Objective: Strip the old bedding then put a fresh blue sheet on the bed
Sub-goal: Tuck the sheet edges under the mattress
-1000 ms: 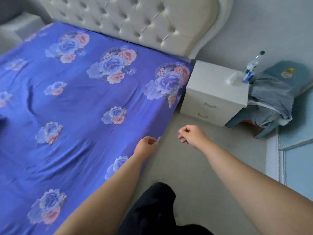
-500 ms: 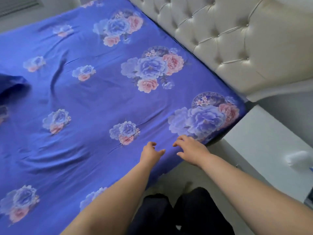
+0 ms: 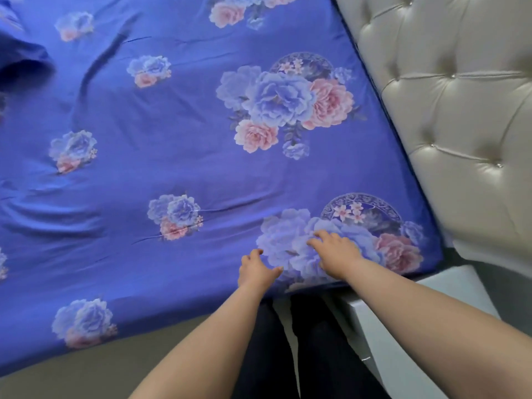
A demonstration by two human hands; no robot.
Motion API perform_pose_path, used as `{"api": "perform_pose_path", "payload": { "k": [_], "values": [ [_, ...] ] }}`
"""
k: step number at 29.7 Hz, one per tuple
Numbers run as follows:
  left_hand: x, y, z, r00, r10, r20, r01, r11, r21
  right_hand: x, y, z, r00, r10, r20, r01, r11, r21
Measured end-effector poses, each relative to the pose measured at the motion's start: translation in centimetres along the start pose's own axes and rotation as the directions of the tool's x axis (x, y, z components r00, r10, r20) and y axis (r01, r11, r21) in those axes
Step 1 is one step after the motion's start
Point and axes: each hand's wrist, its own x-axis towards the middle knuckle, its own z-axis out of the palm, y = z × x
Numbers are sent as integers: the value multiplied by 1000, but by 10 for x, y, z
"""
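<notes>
Blue sheet (image 3: 178,145), floral and lightly creased, covers the bed; left hand (image 3: 256,272) and right hand (image 3: 336,251) lie loose-fingered on it.

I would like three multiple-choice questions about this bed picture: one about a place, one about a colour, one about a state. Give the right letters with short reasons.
1. Where does the right hand rest?
A. on the headboard
B. on the sheet near the bed's corner
C. on the floor

2. What colour is the sheet between its flowers?
A. blue
B. green
C. white

3. How are the fingers of the left hand?
A. clenched in a fist
B. gripping a pillow
C. spread loosely on the sheet

Answers: 1 B, the hand lies on a large printed flower by the corner beside the headboard. 2 A, the cloth is blue with pink and pale blue flowers. 3 C, the fingers are apart and hold nothing.
</notes>
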Motion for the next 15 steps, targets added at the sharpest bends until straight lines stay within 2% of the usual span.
{"api": "perform_pose_path", "payload": {
  "k": [3, 5, 8, 10, 12, 15],
  "values": [
    [21, 42, 39, 998, 61, 25, -62, 998, 27, 20, 57, 26, 977, 196, 84, -210, 948, 239],
    [41, 70, 66, 992, 115, 49, -118, 990, 81, 35, 94, 46, 923, 360, 135, -381, 808, 449],
    [69, 101, 105, 974, 206, 94, -222, 952, 212, 54, 144, 83, 819, 553, 155, -508, 572, 645],
    [86, 120, 130, 941, 309, 135, -337, 868, 364, 60, 174, 108, 705, 697, 132, -572, 449, 686],
    [101, 139, 151, 886, 429, 176, -456, 739, 496, 62, 202, 130, 551, 830, 91, -598, 317, 736],
    [120, 174, 184, 779, 573, 255, -591, 535, 604, 62, 246, 162, 360, 931, 53, -475, 135, 870]
  ]
}}
